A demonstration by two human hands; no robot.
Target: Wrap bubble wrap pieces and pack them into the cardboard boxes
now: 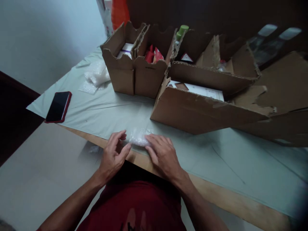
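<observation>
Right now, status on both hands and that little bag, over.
Left hand and right hand both on small clear plastic bag, at table's near edge. Grip unclear. Large cardboard box close behind; nothing between hands and bag.

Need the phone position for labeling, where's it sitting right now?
Head view, far left: the phone lies flat at the table's left corner, beside clear plastic bags.

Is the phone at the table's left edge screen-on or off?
Off: the phone lies flat on the table cover, its screen dark, untouched.
</observation>
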